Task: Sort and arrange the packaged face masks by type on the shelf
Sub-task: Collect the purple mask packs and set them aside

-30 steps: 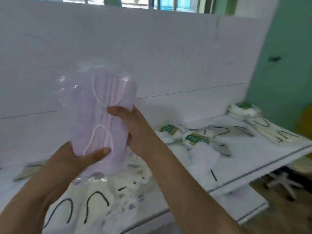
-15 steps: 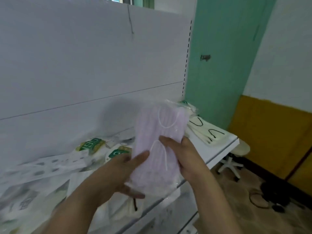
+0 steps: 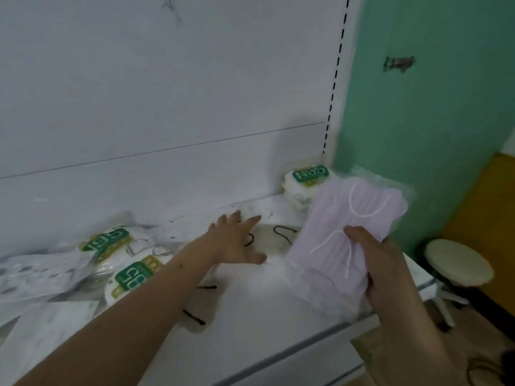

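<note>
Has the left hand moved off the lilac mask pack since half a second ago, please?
Yes. The left hand let go of the lilac mask pack and reached forward over the shelf, toward its back panel.

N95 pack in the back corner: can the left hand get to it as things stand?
Probably yes. The left hand is open and holds nothing, with bare shelf between it and the N95 pack. The purple mask pack only overlaps its right edge.

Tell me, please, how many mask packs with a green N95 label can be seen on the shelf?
3. One N95 pack sits in the far right corner against the back wall. Two N95 packs lie left of the left forearm. Others may be hidden in the blurred pile at left.
</note>
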The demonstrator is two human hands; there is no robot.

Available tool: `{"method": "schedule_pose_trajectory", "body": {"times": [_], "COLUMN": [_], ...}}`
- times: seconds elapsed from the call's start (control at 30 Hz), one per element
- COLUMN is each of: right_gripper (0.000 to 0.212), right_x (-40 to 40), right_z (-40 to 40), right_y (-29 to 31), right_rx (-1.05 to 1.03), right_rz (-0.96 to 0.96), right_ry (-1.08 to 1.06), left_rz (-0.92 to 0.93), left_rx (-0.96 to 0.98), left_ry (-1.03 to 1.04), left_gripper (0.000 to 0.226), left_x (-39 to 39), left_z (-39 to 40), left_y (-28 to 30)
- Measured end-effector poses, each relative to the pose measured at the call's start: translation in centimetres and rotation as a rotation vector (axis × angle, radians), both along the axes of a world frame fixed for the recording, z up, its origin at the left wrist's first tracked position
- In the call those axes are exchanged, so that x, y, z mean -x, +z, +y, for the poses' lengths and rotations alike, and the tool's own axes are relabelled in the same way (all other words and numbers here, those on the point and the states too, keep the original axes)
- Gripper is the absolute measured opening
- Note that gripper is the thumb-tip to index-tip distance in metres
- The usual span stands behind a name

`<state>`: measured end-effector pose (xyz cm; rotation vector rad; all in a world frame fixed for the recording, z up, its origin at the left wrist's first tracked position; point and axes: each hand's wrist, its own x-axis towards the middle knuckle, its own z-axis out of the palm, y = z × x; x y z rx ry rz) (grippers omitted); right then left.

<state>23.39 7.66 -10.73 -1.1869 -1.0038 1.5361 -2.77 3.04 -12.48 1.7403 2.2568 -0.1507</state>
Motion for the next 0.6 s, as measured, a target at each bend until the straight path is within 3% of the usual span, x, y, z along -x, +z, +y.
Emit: {"method": "schedule_pose_trajectory", "body": {"times": [0.17,0.3,0.4,0.47,0.6], "right_gripper": [0.018,0.008,0.012,0.028,0.043], "right_x": [0.1,0.3,0.2,0.4,0.6], "right_z": [1.9,3.0,3.9,4.9,7.4], "right_y": [0.6,1.9,3.2,4.4,7.7], "right_rx": [-0.028,-0.055,-0.101,-0.133,-0.260], "right_rz": [0.013,0.026,0.009,-0.019,-0.117], "right_ry": [0.075,0.118,0.177,0.233,0.299], "left_rz": [0.070,0.143,0.014,-0.068,-0.076], "left_rx": [-0.155,-0.131,-0.101,-0.052,0.279], "left_ry": [0.037,-0.070,-0.151,-0.166,-0.098], "left_gripper": [0.062,0.044,0.049,0.062,0.092], "left_x": [0.9,0.8,1.3,1.7,1.0], "left_z": [0.8,-0.7,-3.0,-4.7,-7.8], "left_y": [-0.3,-0.1,0.6,1.5,5.5]}}
